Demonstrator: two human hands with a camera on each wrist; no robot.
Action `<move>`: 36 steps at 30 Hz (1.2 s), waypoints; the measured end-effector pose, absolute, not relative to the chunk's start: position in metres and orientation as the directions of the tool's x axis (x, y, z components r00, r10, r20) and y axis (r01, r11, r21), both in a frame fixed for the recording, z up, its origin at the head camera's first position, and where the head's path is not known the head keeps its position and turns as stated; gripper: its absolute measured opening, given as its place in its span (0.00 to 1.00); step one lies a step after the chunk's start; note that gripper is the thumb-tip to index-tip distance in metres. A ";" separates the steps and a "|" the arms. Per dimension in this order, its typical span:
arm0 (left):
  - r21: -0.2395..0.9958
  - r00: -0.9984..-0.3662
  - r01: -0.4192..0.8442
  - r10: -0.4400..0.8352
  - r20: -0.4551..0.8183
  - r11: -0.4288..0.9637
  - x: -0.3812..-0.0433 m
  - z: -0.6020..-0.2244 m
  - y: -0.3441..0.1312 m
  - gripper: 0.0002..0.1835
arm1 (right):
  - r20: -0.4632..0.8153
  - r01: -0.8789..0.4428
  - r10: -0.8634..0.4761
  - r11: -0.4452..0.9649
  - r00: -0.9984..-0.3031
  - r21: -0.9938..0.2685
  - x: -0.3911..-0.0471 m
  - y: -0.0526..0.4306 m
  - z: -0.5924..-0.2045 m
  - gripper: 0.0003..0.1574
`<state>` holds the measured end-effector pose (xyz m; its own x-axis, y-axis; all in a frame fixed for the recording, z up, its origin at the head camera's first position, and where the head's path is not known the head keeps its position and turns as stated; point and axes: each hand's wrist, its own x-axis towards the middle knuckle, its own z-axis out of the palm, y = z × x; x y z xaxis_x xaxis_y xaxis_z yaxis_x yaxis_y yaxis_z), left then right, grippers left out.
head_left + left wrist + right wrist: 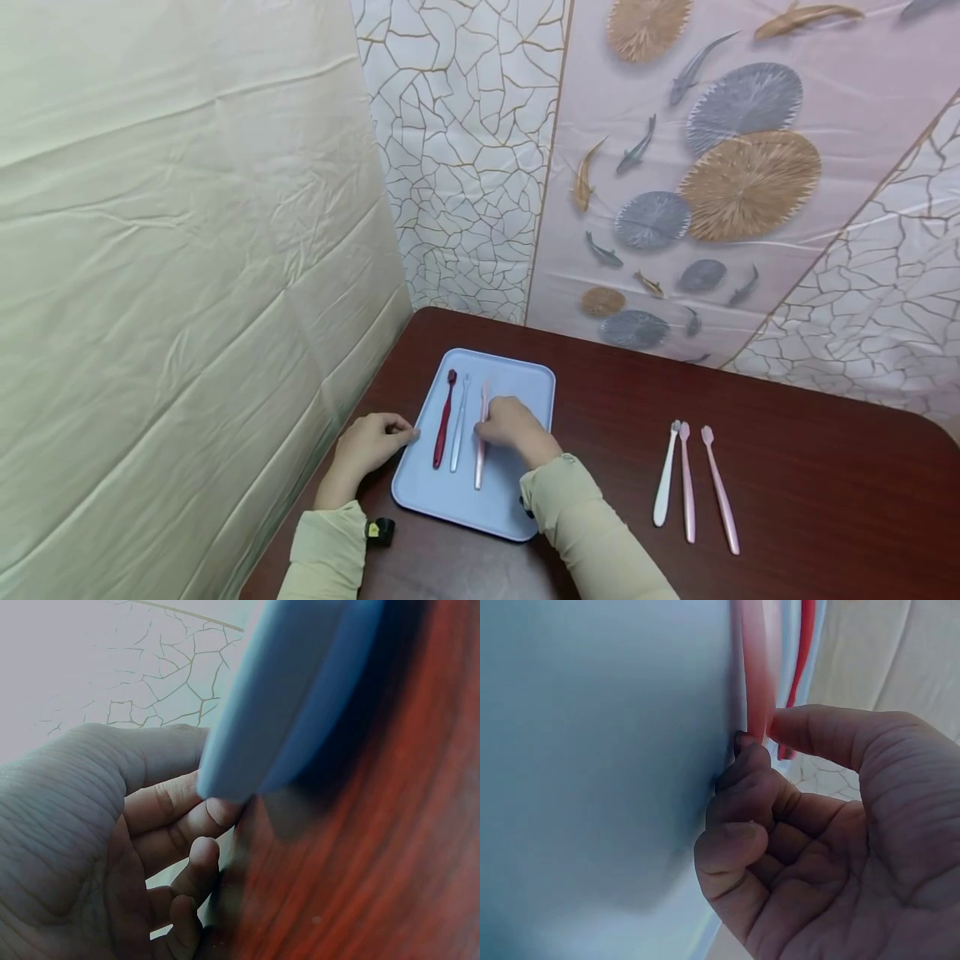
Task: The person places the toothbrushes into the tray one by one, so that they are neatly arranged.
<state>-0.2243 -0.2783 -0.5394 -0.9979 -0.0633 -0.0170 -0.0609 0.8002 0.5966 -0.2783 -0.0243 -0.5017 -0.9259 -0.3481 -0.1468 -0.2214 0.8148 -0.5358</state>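
On the light blue tray (517, 508) my right hand (513, 423) pinches a pink toothbrush (479, 471) between thumb and fingers. That same pink handle (757, 667) shows at the fingertips in the right wrist view. To its left lie a pale blue-white toothbrush (459, 429) and a dark red toothbrush (444, 421), side by side with heads toward the back. My left hand (371, 446) grips the tray's left rim, thumb above and fingers at the edge. Part of the rim hides those fingertips in the left wrist view.
Right of the tray, a white toothbrush (664, 483) and two pink toothbrushes, one inner (687, 492) and one outer (722, 496), lie on the dark red-brown table (825, 500). A cream cloth wall (187, 292) stands at the left, a patterned one (472, 167) behind.
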 end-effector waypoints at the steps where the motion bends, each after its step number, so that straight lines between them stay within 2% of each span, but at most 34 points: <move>1: 0.597 -0.998 -0.062 -0.063 -0.018 0.800 -0.224 -0.540 -0.278 0.13 | -0.150 -0.213 -0.342 0.814 -0.928 -0.540 -0.278 -0.025 -0.502 0.15; 22: 0.594 -0.997 -0.073 -0.073 -0.024 0.801 -0.225 -0.537 -0.276 0.12 | -0.156 -0.174 -0.296 0.831 -0.942 -0.528 -0.274 -0.036 -0.505 0.23; 36: 0.597 -0.997 -0.075 -0.075 -0.025 0.799 -0.225 -0.537 -0.276 0.11 | -0.113 -0.217 -0.324 0.816 -0.939 -0.536 -0.270 -0.033 -0.511 0.23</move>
<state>-0.2250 -0.2760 -0.5369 -0.9968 -0.0754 -0.0247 -0.0752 0.7988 0.5968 -0.2699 -0.0333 -0.5112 -0.9391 -0.3245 -0.1128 -0.2174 0.8156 -0.5362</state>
